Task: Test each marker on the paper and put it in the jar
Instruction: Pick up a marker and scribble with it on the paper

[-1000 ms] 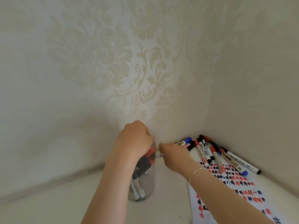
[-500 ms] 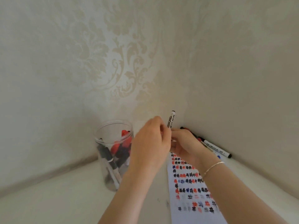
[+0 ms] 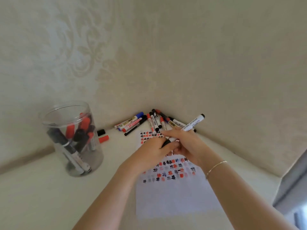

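Marker (image 3: 191, 126) held above paper (image 3: 174, 196), long axis slanted, black rear end up-right toward wall, cap end down-left. Right hand (image 3: 187, 145) pinched barrel; left hand (image 3: 154, 151) closed on black cap (image 3: 166, 143). Jar (image 3: 71, 138) left on table (image 3: 33, 196), well apart.

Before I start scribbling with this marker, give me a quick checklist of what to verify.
1. White-barrelled black marker held in right hand: ok.
2. Its black cap off: cannot tell; left hand grips the cap end, blurred.
3. Free space on the white paper sheet below the hash marks: ok.
4. Clear plastic jar upright, open, with room: ok.
5. Untested markers piled in the corner, clear of the writing area: ok.
6. Loose red cap and black cap beside the jar: not ok, unmatched.
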Motion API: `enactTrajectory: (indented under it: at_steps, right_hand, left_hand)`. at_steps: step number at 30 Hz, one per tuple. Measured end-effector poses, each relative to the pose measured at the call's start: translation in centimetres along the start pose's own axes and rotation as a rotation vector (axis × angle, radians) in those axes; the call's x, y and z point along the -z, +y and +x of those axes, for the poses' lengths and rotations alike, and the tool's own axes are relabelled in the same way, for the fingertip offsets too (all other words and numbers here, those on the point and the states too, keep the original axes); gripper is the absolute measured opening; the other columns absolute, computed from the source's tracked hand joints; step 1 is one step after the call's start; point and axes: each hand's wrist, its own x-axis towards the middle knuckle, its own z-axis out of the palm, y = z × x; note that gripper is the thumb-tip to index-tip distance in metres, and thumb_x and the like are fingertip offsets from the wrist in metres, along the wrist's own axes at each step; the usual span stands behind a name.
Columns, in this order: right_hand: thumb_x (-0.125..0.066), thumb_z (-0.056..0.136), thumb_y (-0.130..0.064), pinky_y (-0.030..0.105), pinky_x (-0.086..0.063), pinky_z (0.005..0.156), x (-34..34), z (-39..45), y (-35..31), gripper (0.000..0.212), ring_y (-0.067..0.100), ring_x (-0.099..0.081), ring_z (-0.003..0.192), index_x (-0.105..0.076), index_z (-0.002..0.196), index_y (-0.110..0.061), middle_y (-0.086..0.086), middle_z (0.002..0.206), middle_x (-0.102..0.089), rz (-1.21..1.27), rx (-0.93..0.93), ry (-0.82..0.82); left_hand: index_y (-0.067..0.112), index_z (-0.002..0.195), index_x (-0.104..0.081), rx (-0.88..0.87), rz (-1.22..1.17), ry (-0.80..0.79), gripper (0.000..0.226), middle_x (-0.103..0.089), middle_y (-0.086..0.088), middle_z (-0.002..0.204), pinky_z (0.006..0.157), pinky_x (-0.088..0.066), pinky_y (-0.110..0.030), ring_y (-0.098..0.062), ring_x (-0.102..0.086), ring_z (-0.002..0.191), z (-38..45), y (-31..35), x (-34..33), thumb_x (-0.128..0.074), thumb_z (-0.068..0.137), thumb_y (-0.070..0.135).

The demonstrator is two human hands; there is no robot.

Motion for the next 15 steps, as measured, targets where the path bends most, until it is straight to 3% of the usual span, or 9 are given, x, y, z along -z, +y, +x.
enactTrajectory:
  at_steps: [2, 3, 6, 10, 13, 15]
  right_hand:
    - [-0.070, 0.080, -0.007, 0.026, -0.044, 0.041, 0.8, -0.6, -0.2, 0.017, 0.020, -0.049, 0.044, -0.057, 0.071, -0.001, 0.011, 0.057, -0.055, -0.038, 0.017, -0.005]
    - [-0.068, 0.081, -0.005, 0.026, -0.043, 0.040, 1.1, -0.8, -0.4, 0.017, 0.020, -0.048, 0.042, -0.058, 0.068, 0.000, 0.011, 0.055, -0.055, -0.029, 0.032, -0.018]
    - [-0.064, 0.082, 0.000, 0.021, -0.038, 0.034, 1.6, -1.2, -0.9, 0.027, 0.017, -0.044, 0.035, -0.053, 0.058, -0.004, 0.007, 0.046, -0.050, 0.041, 0.103, -0.008]
    - [-0.062, 0.082, 0.000, 0.019, -0.027, 0.034, 0.9, -1.2, -1.0, 0.034, 0.014, -0.033, 0.032, -0.045, 0.054, -0.008, 0.002, 0.041, -0.040, 0.041, 0.193, 0.021]
    - [-0.057, 0.083, 0.002, 0.018, -0.020, 0.034, 1.9, -1.0, -1.8, 0.038, 0.011, -0.026, 0.032, -0.041, 0.050, -0.011, 0.002, 0.044, -0.038, 0.165, 0.264, 0.060]
    - [-0.053, 0.083, 0.003, 0.017, -0.020, 0.032, 4.3, -0.7, -2.8, 0.039, 0.009, -0.024, 0.031, -0.038, 0.050, -0.011, 0.001, 0.046, -0.037, 0.265, 0.329, 0.142]
  left_hand:
    - [0.028, 0.086, -0.064, -0.049, -0.091, -0.048, 0.024, -0.064, 0.014, 0.072, 0.066, -0.044, -0.010, 0.006, -0.060, 0.064, -0.1, 0.4, -0.4, -0.045, 0.098, 0.038]
    - [0.025, 0.089, -0.066, -0.049, -0.174, -0.076, 0.025, -0.067, 0.014, 0.079, 0.075, -0.047, -0.010, 0.007, -0.064, 0.073, -0.1, 0.6, -0.5, -0.046, 0.098, 0.036]
    - [0.014, 0.088, -0.065, 0.005, -0.508, -0.181, 0.024, -0.072, -0.005, 0.099, 0.090, -0.051, -0.020, -0.014, -0.071, 0.095, -0.2, 1.4, -0.7, -0.048, 0.097, 0.029]
    - [0.003, 0.095, -0.063, 0.074, -0.762, -0.299, 0.035, -0.072, -0.018, 0.096, 0.097, -0.050, -0.030, -0.029, -0.068, 0.102, 0.1, 1.9, -0.1, -0.050, 0.090, 0.035]
    - [0.013, 0.064, -0.058, 0.082, -1.007, -0.442, 0.036, -0.072, -0.016, 0.081, 0.101, -0.048, -0.037, -0.036, -0.067, 0.102, -0.5, 1.5, 0.5, -0.051, 0.089, 0.038]
    - [0.016, 0.054, -0.047, 0.094, -1.175, -0.423, 0.038, -0.069, -0.016, 0.078, 0.095, -0.052, -0.037, -0.036, -0.067, 0.101, -1.5, 0.8, 0.9, -0.052, 0.086, 0.036]
